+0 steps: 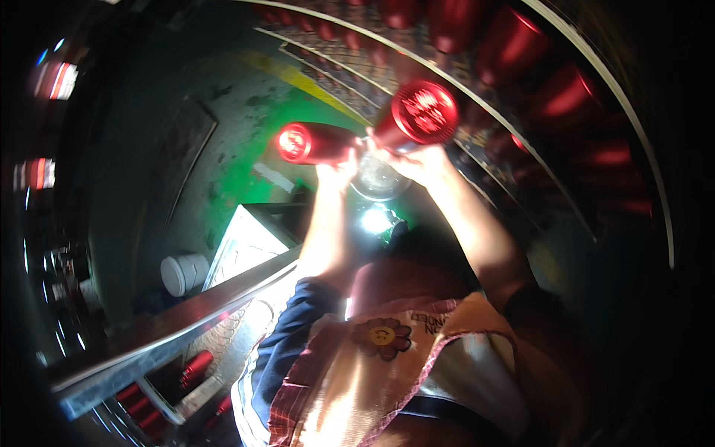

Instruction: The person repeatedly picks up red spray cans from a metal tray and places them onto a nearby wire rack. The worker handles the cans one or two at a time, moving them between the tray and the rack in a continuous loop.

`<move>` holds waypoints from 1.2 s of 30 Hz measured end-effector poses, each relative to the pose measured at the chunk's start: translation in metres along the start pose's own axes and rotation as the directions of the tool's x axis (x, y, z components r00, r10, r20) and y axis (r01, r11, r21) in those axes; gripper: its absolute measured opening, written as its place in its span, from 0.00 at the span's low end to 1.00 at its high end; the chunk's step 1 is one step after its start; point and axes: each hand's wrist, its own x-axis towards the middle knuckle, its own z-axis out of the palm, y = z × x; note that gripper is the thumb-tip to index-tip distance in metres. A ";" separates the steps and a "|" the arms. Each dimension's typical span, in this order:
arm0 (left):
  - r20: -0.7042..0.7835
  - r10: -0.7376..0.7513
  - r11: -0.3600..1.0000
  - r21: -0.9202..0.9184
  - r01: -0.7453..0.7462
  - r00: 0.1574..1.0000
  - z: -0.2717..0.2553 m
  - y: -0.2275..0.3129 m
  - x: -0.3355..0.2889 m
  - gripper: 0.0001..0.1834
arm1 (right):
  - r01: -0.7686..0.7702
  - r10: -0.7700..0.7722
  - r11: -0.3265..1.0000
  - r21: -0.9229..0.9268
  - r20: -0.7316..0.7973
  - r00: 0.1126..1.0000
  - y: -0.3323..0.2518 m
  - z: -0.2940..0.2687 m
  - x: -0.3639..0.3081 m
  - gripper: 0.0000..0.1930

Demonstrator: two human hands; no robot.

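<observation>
My left hand (339,170) is closed round a shiny red metal tumbler (328,143), which lies sideways with its round end to the left. Held in my right hand (426,162) is another red metal tumbler (389,128), larger in view, its ridged round end (424,112) tilted up toward me. The inner ends of both tumblers come close together. My fingers partly hide them, so I cannot tell whether they touch. Just below and between my hands shows a clear, rounded thing (380,181), with a bright light (376,220) under it.
Curved-looking rack shelves with several red tumblers (514,45) fill the upper right, close to my right arm. A metal-edged bench (179,320) runs along the lower left, more red pieces (197,366) below it. A white bucket (184,274) stands on the green and grey floor (238,160).
</observation>
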 end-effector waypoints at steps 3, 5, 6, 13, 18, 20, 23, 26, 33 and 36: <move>0.061 0.113 0.983 0.142 -0.120 0.992 -0.006 -0.010 -0.022 0.28 | -0.114 0.125 0.992 -0.050 0.432 0.893 0.011 -0.015 -0.009 0.21; -0.080 0.194 0.975 0.129 -0.182 0.978 -0.014 -0.023 -0.045 0.28 | -0.086 0.097 0.995 -0.045 0.473 0.876 0.017 -0.032 -0.031 0.21; -0.123 0.226 0.969 0.130 -0.210 0.966 -0.020 -0.029 -0.060 0.27 | -0.180 0.170 0.983 -0.026 0.483 0.859 0.018 -0.044 -0.043 0.21; -0.266 0.425 0.897 0.253 -0.363 0.865 -0.080 -0.094 -0.219 0.27 | -0.238 0.181 0.968 0.084 0.425 0.887 0.044 -0.184 -0.132 0.34; -0.224 0.610 0.738 0.511 -0.441 0.760 -0.050 -0.130 -0.363 0.27 | -0.329 0.256 0.929 0.170 0.346 0.902 0.067 -0.252 -0.183 0.32; -0.141 0.713 0.572 0.684 -0.453 0.686 -0.004 -0.121 -0.430 0.26 | -0.331 0.250 0.925 0.189 0.352 0.902 0.076 -0.268 -0.205 0.29; 0.165 0.858 0.136 0.840 -0.525 0.486 0.067 -0.104 -0.533 0.20 | -0.286 0.222 0.951 0.117 0.385 0.896 0.079 -0.288 -0.232 0.29; 0.426 0.899 -0.405 0.896 -0.184 0.098 0.106 -0.066 -0.597 0.16 | -0.220 0.197 0.976 -0.008 0.471 0.860 0.079 -0.299 -0.248 0.30; 0.699 0.683 -0.556 0.685 0.472 -0.210 0.038 0.105 -0.634 0.20 | 0.299 -0.138 0.882 -0.365 0.406 0.903 0.194 -0.216 -0.228 0.26; 0.689 0.688 -0.468 0.662 0.585 -0.228 -0.014 0.176 -0.630 0.19 | 0.346 -0.168 0.797 -0.495 0.369 0.914 0.297 -0.127 -0.203 0.26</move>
